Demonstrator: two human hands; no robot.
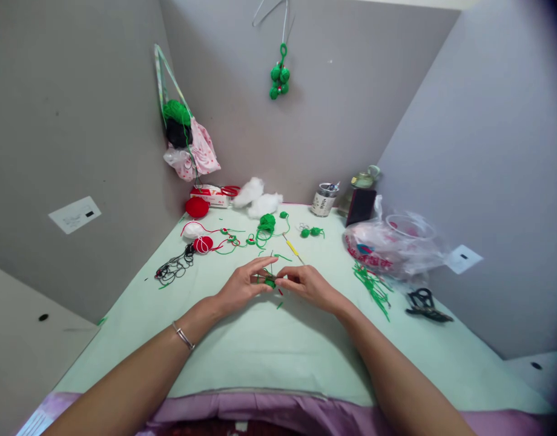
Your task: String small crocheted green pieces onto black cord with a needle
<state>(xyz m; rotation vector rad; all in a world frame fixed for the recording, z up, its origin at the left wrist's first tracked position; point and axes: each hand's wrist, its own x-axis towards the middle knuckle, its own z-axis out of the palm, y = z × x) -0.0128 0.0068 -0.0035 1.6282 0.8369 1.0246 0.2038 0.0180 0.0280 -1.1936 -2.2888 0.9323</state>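
Observation:
Near the middle of the table, my left hand [244,283] is curved, with thumb and fingers closing around a small green crocheted piece [270,283]. A thin dark strand runs up from the piece towards my left fingertips. My right hand [308,284] meets it from the right, thumb and index finger pinched at the edge of the piece; what exactly they grip is too small to tell. Just beyond my hands lies a crochet hook [292,247] with a yellow handle. Short green and red yarn scraps lie by my fingers.
Green yarn [266,224], red yarn [203,244], tangled black yarn [176,266] and white stuffing [260,200] lie beyond. To the right are a plastic bag [387,242], green yarn ends [372,287] and a black claw clip [426,306]. A can [324,200] stands at the back.

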